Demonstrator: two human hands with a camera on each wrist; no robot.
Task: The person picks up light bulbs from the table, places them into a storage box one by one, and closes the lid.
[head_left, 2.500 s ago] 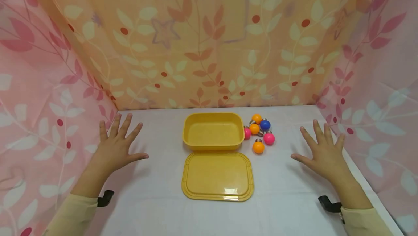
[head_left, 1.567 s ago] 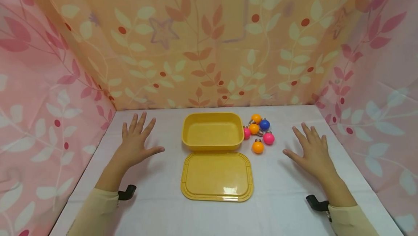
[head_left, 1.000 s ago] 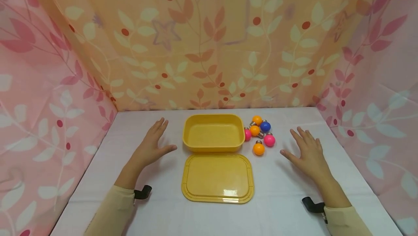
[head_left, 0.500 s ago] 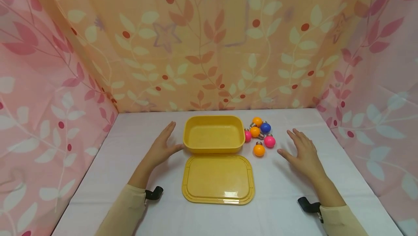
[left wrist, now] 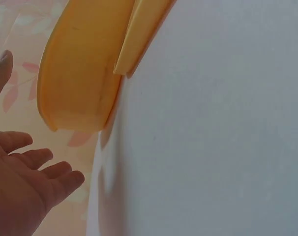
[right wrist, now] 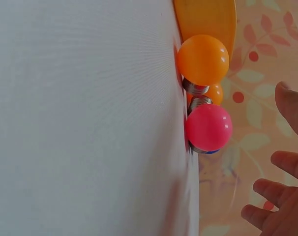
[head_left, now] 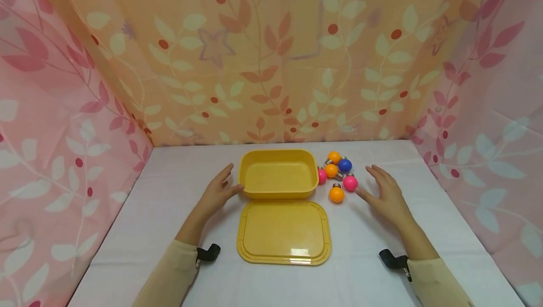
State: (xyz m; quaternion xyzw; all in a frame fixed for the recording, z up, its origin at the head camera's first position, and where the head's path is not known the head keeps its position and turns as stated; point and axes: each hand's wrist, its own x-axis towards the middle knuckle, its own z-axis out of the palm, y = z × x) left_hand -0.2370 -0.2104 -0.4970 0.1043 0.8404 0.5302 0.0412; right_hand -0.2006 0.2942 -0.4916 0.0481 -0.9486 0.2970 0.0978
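Observation:
A yellow rectangular box [head_left: 277, 191] stands near the middle of the white table, and its yellow lid [head_left: 283, 234] lies flat just in front of it. My left hand [head_left: 214, 197] is beside the box's left end, fingers relaxed and thumb tip close to the wall. The left wrist view shows a gap between the left fingers and the box [left wrist: 77, 73]. Right of the box sit several toy light bulbs: orange [head_left: 337, 194], pink [head_left: 350, 183] and blue [head_left: 345, 165]. My right hand [head_left: 391, 199] hovers just right of them, holding nothing, its thumb near the pink bulb [right wrist: 210, 128].
Patterned cloth walls enclose the table [head_left: 356, 269]: an orange one [head_left: 275, 62] behind, pink ones at the left [head_left: 63, 132] and right [head_left: 500, 132]. A black wrist camera [head_left: 209, 253] sits below each hand.
My left hand has come in from the far left to the box's left end. The right hand has moved left toward the bulbs. Box, lid and bulbs stay in place.

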